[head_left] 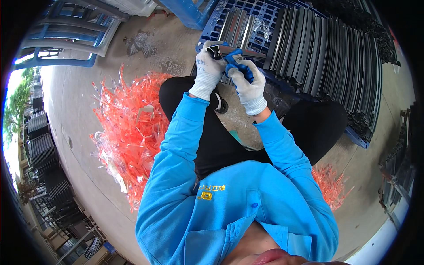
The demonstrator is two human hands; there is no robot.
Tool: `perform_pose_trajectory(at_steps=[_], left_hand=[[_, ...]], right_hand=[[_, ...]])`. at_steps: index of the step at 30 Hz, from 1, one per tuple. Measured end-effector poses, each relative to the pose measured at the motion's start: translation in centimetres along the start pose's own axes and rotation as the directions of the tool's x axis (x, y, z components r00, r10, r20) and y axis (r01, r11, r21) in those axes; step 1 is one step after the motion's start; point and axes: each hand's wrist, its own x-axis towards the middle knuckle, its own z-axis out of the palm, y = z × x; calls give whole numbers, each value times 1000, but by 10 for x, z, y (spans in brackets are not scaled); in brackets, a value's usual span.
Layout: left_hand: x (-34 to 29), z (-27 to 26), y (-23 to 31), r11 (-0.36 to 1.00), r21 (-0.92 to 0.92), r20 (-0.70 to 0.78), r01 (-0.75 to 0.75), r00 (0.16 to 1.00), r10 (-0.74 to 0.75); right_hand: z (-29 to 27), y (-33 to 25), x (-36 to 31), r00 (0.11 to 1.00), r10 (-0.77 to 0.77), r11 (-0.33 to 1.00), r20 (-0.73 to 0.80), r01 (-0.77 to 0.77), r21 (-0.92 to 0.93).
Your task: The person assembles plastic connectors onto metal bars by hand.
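My left hand [209, 67], in a white glove with blue-coated fingers, is closed round the end of a metal profile [215, 51]. The profile's hollow, open end faces me, and its length runs off to the right behind my other hand. My right hand [248, 81], in a matching glove, is just beside it with fingers curled in and the blue fingertips close to the profile. Whatever those fingers pinch, if anything, is too small or hidden to make out.
Many dark metal profiles [327, 57] lie side by side on a blue plastic pallet [269, 12] ahead and right. A few more profiles [236, 27] lie at its left. Heaps of red-orange plastic film strips [132, 132] flank me. Blue racks [66, 39] stand far left.
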Motion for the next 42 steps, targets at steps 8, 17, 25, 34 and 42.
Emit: perform_pose_trajectory(at_steps=[8, 17, 25, 34, 42], left_hand=[[0, 2, -3, 999, -37, -40, -35, 999, 33], [1, 1, -5, 999, -29, -41, -29, 999, 27], [0, 3, -4, 998, -57, -50, -19, 999, 16], [3, 0, 4, 1000, -29, -40, -10, 999, 8], [2, 2, -2, 1000, -8, -13, -3, 1000, 3]], right_hand=[[-2, -5, 2, 999, 39, 999, -10, -39, -11], [-3, 0, 9, 998, -59, 990, 14, 60, -127], [7, -4, 19, 996, -4, 920, -91, -32, -390], [-6, -9, 11, 993, 101, 995, -62, -99, 29], [-6, -11, 12, 992, 127, 992, 24, -127, 5]])
